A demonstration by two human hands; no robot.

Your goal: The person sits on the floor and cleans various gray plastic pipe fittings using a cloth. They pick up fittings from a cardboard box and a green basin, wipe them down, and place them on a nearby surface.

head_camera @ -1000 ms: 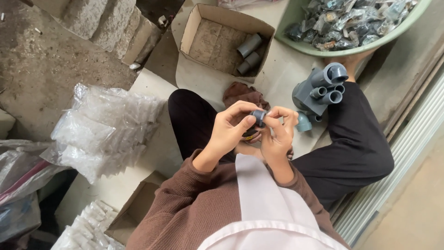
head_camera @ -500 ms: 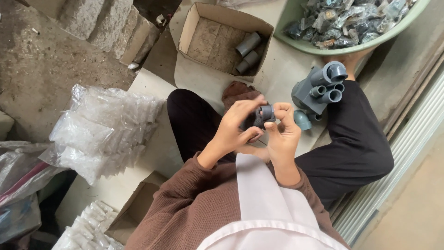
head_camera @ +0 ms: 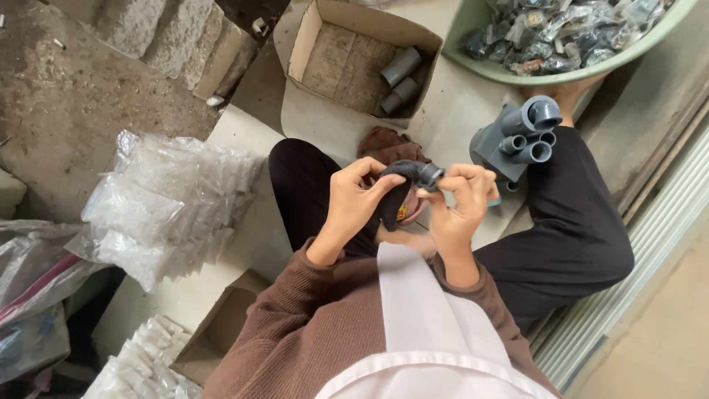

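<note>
Above your lap, your left hand (head_camera: 354, 203) and right hand (head_camera: 461, 207) both pinch the small grey elbow pipe (head_camera: 412, 173). It lies sideways between them, open end toward the right grip.

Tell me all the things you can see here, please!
fitting: one, dark grey, held between both hands over the lap
cloth: one, dark red, on the lap under the hands
pipe cluster: one group, grey, beside the right knee
box: one, brown cardboard, open, ahead of the knees
tubes: about three, grey, inside the box
basin: one, pale green, top right, full of bagged grey parts
bag pile: one heap, clear plastic, at the left
small packs: one heap, clear, bottom left
second box: one, brown, bottom left, mostly hidden
left hand: grips the fitting
right hand: grips the fitting
</note>
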